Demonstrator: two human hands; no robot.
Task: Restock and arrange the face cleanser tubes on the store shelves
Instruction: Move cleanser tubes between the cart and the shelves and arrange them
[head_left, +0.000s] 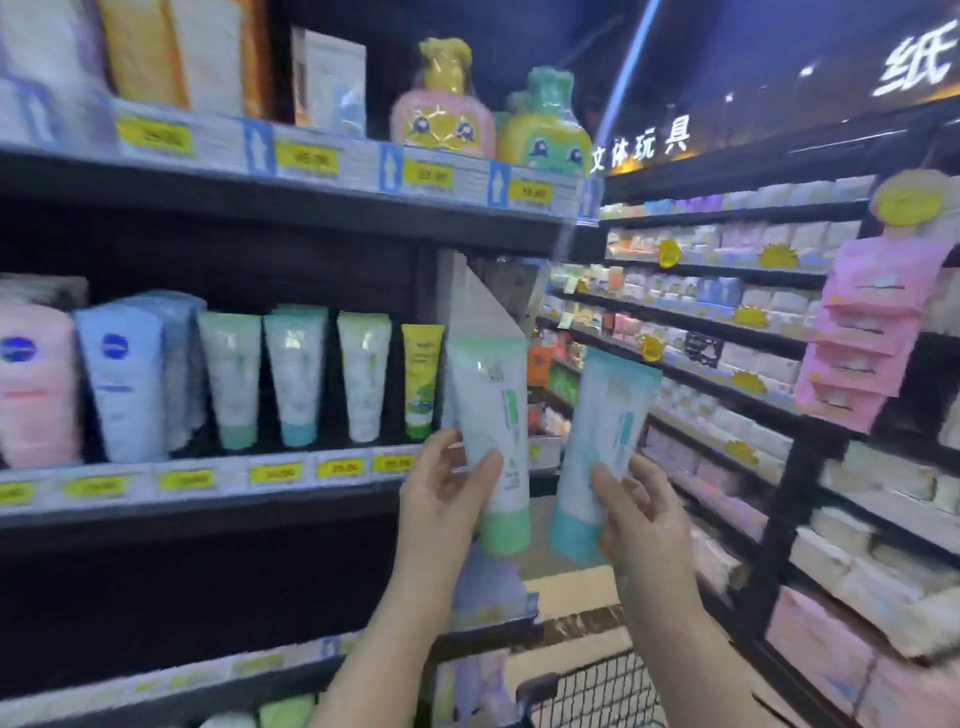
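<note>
While the left hand curls its fingers and thumb around the lower body of a green-capped tube, the right hand grips a blue-capped tube the same way. Both tubes are held cap-down in the air, side by side but apart, just off the right end of the middle shelf. On that shelf stands a row of tubes, caps down, white with green or blue caps, next to a small yellow tube and larger blue and pink ones at the left. A white divider panel rises behind the green-capped tube. Yellow price tags line the shelf edge. A wire cart sits below the hands. The picture is blurred, so the print on the tubes is unreadable.
</note>
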